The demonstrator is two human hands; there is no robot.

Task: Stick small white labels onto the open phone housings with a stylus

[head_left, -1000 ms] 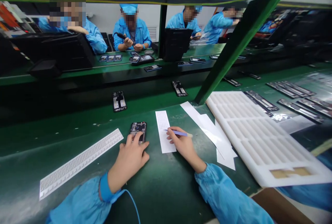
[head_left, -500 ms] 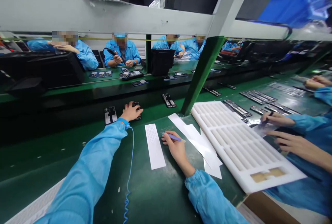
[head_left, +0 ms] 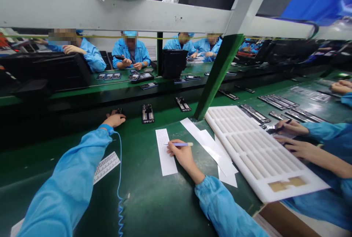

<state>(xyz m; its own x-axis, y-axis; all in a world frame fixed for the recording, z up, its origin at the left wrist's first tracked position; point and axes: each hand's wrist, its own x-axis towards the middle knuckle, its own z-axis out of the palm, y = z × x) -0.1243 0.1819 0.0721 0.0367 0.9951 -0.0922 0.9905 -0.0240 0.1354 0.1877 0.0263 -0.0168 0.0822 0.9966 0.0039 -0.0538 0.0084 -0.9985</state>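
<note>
My left hand point(head_left: 115, 120) reaches to the far side of the green bench, its fingers curled over an opened phone point(head_left: 120, 111) that they mostly hide. A blue coiled cord point(head_left: 120, 178) runs from the band on that wrist. To the right lies another opened phone point(head_left: 148, 114), its inner parts facing up, with a third phone point(head_left: 183, 104) beyond it. My right hand point(head_left: 180, 152) pinches purple tweezers point(head_left: 180, 144), the thin tip over a white label sheet point(head_left: 168, 163) with rows of small stickers on its upper part.
Blank white strips point(head_left: 203, 141) lie beside a white slotted foam tray point(head_left: 247, 145). A printed sheet point(head_left: 108, 165) lies partly under my left sleeve. A green post point(head_left: 218, 76) rises behind the tray. A co-worker's hands point(head_left: 299, 138) work at the right; others sit opposite.
My left hand has moved left, off the middle phone and onto the leftmost one. My right hand has shifted slightly left, bringing the tweezers' tip over the label sheet.
</note>
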